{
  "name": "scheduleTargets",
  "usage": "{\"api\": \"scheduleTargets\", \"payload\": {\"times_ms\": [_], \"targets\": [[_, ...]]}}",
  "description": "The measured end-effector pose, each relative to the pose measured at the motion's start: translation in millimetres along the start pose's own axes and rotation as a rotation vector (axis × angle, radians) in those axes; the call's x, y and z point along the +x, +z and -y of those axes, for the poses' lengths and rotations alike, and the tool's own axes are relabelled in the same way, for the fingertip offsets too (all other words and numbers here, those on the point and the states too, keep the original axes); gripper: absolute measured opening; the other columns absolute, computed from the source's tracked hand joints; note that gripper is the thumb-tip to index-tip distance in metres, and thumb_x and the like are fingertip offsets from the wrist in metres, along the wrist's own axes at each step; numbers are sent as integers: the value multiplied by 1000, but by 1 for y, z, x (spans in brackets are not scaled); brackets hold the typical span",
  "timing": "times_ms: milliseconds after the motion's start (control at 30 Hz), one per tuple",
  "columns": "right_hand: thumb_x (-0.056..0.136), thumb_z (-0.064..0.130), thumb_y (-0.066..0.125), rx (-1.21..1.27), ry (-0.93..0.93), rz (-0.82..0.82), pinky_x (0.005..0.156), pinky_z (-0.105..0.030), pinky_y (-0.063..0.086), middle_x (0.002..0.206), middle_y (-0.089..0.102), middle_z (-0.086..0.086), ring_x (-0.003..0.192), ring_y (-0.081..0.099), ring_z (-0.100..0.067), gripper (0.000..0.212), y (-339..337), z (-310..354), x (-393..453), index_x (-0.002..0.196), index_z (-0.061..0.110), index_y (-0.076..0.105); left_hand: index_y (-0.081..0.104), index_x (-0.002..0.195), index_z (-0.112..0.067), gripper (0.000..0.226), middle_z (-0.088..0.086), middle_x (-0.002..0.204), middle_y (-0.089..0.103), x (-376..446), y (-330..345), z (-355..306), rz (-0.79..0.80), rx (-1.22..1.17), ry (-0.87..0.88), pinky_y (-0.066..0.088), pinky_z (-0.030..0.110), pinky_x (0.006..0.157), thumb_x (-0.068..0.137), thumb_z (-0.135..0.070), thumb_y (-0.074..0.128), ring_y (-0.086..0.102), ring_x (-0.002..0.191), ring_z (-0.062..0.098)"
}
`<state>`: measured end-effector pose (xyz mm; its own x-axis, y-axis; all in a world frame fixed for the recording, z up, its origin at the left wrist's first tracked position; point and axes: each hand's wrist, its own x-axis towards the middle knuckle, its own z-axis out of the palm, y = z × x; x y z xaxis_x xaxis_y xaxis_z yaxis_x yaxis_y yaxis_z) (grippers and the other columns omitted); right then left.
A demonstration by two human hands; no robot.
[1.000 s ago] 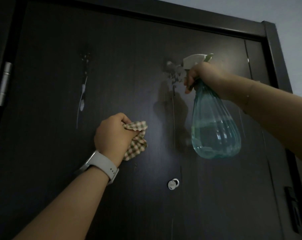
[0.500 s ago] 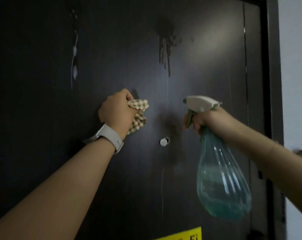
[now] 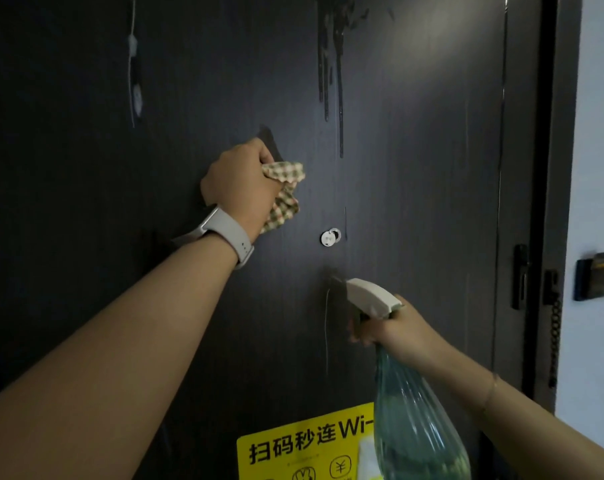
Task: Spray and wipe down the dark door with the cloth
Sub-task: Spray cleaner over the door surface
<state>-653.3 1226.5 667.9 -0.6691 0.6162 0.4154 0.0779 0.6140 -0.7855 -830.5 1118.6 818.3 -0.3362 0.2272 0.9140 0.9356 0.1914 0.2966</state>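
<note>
Against the dark door (image 3: 414, 168), just left of its middle, the left hand (image 3: 240, 188) is clenched around a bunched checked cloth (image 3: 284, 195), knuckles toward the panel. The cloth spills out to the right of the fist and hangs a little below it, above and to the left of the small round peephole (image 3: 330, 236). A pale watch strap (image 3: 226, 237) wraps the left wrist.

Lower and to the right, the right hand (image 3: 394, 330) grasps the neck of a spray bottle (image 3: 414, 427), fingers curled at the trigger. The bottle's long axis runs from upper left to lower right: its white spray head (image 3: 371, 297) points up and left at the door, close to the surface, while the ribbed, translucent green body slants down toward the bottom edge of the view. Some liquid shows inside the body, though its level is hard to read in the dim light.

Dark wet streaks (image 3: 335, 81) run down the door from the top, above the peephole. A yellow sticker (image 3: 304, 445) with printed characters sits at the door's lower part, partly behind the bottle. A dark handle plate (image 3: 520, 277) stands at the door's right edge, beside the frame (image 3: 560, 202).
</note>
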Motion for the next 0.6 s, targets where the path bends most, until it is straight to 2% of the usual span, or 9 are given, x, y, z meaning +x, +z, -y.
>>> {"api": "scheduleTargets", "payload": {"times_ms": [67,133,200,300,400,467,533,600], "targets": [[46,22,61,-19,-10,-1,63,-37,41,71,67,-14,66,57,-19,16,-2,-3,2,61,16,66,65,95,-21,16,1,103,69,0,1,0,0,2,7,35,30,66,88,-35,66,64,94,26],[44,25,61,-23,-31,9,65,-40,43,72,66,-15,70,59,-25,23,-6,-4,1,64,14,66,65,95,-20,16,1,102,69,1,1,0,-2,1,15,35,30,65,88,-34,66,64,92,25],[47,17,61,20,-65,14,64,-32,44,70,68,-7,71,63,-21,22,-15,-2,-2,68,11,67,64,96,-20,15,1,100,68,1,1,0,-7,1,23,34,30,64,89,-34,66,63,90,23],[50,7,57,101,-116,-69,55,-22,42,73,71,-7,61,60,-6,36,-40,6,-2,83,-4,66,65,94,-19,14,2,98,69,2,4,2,-22,-28,26,36,30,64,87,-32,69,64,89,24],[50,6,56,122,-160,-182,46,-13,42,60,66,4,50,56,1,39,-77,24,7,87,3,66,66,92,-16,14,5,98,68,7,7,0,-64,-69,40,35,30,63,86,-27,70,63,87,25],[49,4,55,122,-192,-247,43,-12,40,58,65,6,46,54,2,47,-108,42,19,94,-1,64,65,92,-15,12,7,100,66,16,8,-6,-84,-91,56,34,30,64,86,-23,70,62,87,26],[52,0,56,90,-219,-297,41,-11,39,65,67,-1,45,54,2,50,-138,62,33,101,-9,63,65,90,-15,9,8,100,66,28,9,-13,-96,-100,57,37,31,64,85,-21,70,62,87,28],[66,-13,55,76,-237,-343,40,-12,40,83,65,-17,45,56,2,51,-169,81,48,117,-6,57,65,87,-17,7,8,98,68,38,11,-19,-126,-105,45,39,31,63,83,-19,70,63,87,30]]}}
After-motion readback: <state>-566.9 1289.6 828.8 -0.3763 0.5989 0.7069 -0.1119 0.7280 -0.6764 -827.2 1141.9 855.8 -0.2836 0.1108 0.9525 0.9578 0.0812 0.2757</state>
